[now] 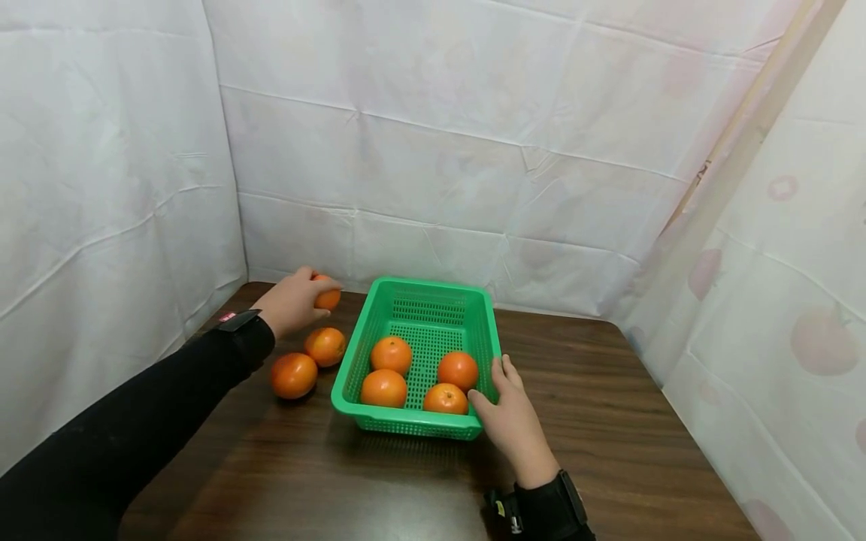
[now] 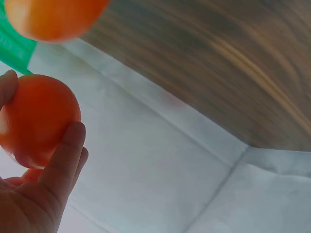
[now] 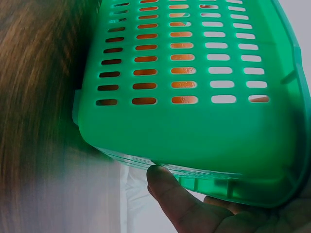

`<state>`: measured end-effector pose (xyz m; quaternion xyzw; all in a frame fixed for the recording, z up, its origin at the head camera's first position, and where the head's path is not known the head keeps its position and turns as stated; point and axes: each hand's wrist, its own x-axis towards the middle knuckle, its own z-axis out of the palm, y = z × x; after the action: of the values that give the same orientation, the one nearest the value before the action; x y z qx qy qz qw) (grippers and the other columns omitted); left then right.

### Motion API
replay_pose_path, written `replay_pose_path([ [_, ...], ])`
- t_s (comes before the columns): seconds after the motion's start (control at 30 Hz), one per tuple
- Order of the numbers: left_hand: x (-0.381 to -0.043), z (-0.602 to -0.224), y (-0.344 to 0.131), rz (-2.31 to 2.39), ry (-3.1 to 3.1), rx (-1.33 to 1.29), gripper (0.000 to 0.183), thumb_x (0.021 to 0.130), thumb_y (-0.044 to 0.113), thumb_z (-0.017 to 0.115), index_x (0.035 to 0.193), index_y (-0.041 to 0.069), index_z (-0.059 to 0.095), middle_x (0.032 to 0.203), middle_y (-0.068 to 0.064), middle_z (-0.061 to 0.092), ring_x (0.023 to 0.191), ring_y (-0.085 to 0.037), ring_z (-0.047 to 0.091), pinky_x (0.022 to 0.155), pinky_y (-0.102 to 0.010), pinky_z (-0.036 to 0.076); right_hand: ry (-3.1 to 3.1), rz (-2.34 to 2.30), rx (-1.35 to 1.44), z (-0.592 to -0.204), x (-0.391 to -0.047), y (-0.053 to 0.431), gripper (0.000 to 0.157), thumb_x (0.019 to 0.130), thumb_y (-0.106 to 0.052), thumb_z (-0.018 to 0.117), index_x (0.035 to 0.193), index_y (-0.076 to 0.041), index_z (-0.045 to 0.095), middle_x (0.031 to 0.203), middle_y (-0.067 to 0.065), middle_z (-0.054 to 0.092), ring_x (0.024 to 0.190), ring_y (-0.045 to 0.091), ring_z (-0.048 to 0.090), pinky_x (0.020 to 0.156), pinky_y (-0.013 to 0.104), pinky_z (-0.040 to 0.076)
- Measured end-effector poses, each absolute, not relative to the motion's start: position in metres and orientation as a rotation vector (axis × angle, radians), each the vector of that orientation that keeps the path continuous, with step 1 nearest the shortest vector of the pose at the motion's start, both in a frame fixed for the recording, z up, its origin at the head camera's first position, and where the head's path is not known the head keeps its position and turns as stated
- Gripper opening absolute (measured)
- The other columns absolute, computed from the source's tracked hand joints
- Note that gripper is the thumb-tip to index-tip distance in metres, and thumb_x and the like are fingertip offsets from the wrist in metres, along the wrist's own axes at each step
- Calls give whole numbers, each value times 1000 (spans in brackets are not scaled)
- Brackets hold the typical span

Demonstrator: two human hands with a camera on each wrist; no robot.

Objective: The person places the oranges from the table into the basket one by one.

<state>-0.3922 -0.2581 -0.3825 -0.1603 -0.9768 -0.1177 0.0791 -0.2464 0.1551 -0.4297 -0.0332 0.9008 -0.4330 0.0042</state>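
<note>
My left hand (image 1: 292, 303) grips an orange (image 1: 328, 294) near the table's far left corner, beyond two other oranges. In the left wrist view, thumb and fingers curve around that orange (image 2: 41, 121), and another orange (image 2: 56, 17) shows at the top. A green plastic basket (image 1: 413, 416) with slotted walls stands mid-table, several oranges (image 1: 383, 388) in its near half. At its near right corner, my right hand (image 1: 512, 422) holds the rim, thumb over the edge and fingers along the outer right side. Seen from the right wrist, a fingertip (image 3: 158, 174) presses the basket wall (image 3: 170, 126).
Two loose oranges, one nearer (image 1: 294, 376) and one farther (image 1: 325, 346), lie left of the basket on the dark wooden table (image 1: 609, 443). White cloth (image 1: 433, 150) hangs behind the table and along both sides.
</note>
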Motion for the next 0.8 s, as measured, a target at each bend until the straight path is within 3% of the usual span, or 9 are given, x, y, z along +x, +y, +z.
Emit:
replay_pose_path([
  [0.23, -384, -378, -234, -345, -2855, -590, 58, 93, 20, 85, 147, 27, 64, 136, -23, 55, 97, -32, 69, 83, -45, 61, 2819, -1366, -99, -432, -247, 154, 79, 107, -35, 61, 170, -11, 20, 181, 11, 5, 163, 45, 19, 122, 70, 33],
  [0.53, -365, -369, -204, -246, -2735, -797, 58, 92, 20, 86, 145, 32, 65, 144, -19, 55, 112, -38, 64, 94, -51, 60, 2821, -1378, -101, -431, -247, 153, 79, 107, -35, 61, 170, -11, 21, 181, 12, 6, 163, 45, 20, 122, 69, 34],
  [0.8, -346, -362, -175, -200, -2633, -971, 56, 91, 19, 87, 142, 34, 67, 142, -21, 55, 110, -37, 63, 92, -45, 61, 2828, -1360, -106, -431, -247, 154, 79, 107, -35, 60, 170, -11, 20, 181, 12, 6, 163, 45, 20, 121, 69, 34],
])
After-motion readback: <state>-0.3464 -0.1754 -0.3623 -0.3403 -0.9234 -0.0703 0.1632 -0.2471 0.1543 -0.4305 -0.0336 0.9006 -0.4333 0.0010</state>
